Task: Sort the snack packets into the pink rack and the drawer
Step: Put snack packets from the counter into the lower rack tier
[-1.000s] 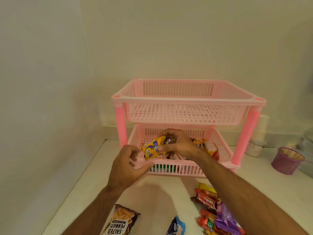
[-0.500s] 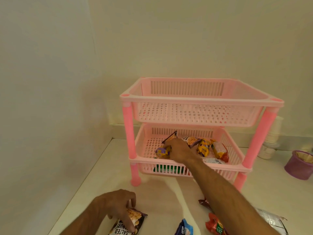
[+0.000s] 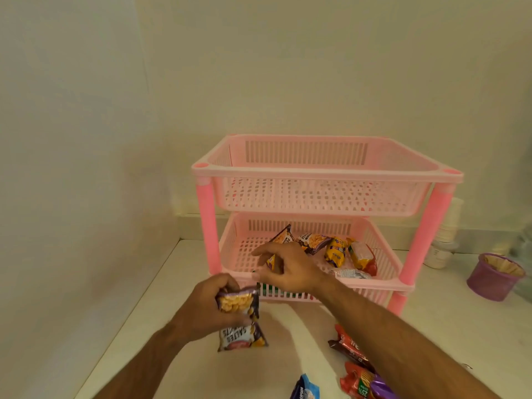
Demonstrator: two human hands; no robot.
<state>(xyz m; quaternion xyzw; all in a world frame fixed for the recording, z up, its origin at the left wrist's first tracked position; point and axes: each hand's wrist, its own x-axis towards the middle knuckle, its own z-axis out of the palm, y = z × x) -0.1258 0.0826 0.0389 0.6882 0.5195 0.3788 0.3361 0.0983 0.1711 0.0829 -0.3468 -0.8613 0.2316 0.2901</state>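
Nearest the camera, loose packets [image 3: 355,354] are seen lying on the white counter [image 3: 288,335] at lower right, with a blue packet [image 3: 306,391] at the bottom edge. These are not yet sorted.

The left hand [image 3: 210,308] is clamped on a salted peanuts packet [image 3: 240,319], held above the counter just in front of the pink rack [image 3: 325,177]. The packet is gripped by its upper part only; its lower half hangs free. A slip is judged possible if the grip is loosened during the lift over the front rim.

The right hand [image 3: 288,269] is held at the lower tier, fingers loosely spread; a small packet [image 3: 270,262] is partly hidden behind them, and it cannot be told whether it is gripped.

Several packets [image 3: 336,250] are piled at the right of the lower tier. The upper tier appears bare. A collision between the 2 hands at the narrow opening is judged a risk. No drawer is visible.
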